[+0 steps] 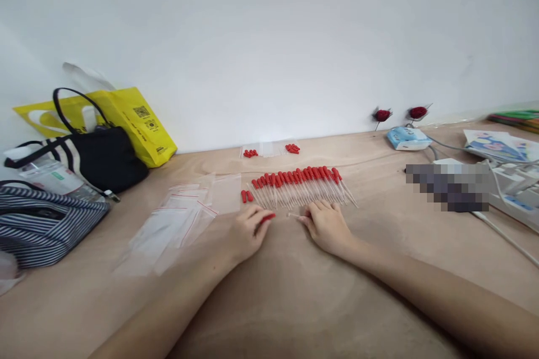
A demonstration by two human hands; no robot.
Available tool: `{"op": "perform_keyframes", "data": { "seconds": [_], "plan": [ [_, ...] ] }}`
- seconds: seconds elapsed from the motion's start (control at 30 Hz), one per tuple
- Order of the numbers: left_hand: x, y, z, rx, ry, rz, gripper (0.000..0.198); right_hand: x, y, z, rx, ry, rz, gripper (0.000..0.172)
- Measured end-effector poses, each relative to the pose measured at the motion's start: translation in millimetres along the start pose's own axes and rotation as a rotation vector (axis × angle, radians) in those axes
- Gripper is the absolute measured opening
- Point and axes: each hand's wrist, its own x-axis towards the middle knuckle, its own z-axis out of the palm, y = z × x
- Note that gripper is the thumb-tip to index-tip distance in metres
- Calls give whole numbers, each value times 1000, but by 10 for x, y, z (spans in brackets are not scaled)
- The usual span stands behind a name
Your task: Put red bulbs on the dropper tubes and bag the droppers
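Observation:
Between the thumb and fingers of my left hand (249,231) is a red rubber bulb (268,217), its end pointing right. My right hand (326,226) pinches a thin clear dropper tube (293,215), whose end points left at the bulb. A small gap separates the two. Just beyond my hands lies a row of droppers (301,185), red bulbs toward the wall and clear tubes toward me. Two loose red bulbs (246,196) rest at the row's left end.
Clear zip bags (172,219) lie spread on the table left of my hands. Near the wall, more red bulbs (250,153) sit on a clear bag. A black bag (105,160) and a yellow bag (147,129) stand left. A blue tissue pack (408,138) and cables are right.

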Motion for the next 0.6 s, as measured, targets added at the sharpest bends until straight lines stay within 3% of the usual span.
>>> {"op": "perform_keyframes", "data": {
  "seconds": [0.13,0.3,0.43,0.6],
  "plan": [
    [-26,186,104,-36,-112,27,21,-77,204,-34,204,8,-106,17],
    [22,174,124,-51,-139,-6,22,-72,268,-29,308,30,-207,16],
    [16,173,134,-80,-115,-33,17,-87,233,-38,283,24,-281,19],
    [-11,193,151,-13,-62,-63,13,-142,175,-87,294,21,-268,21]
  ]
}}
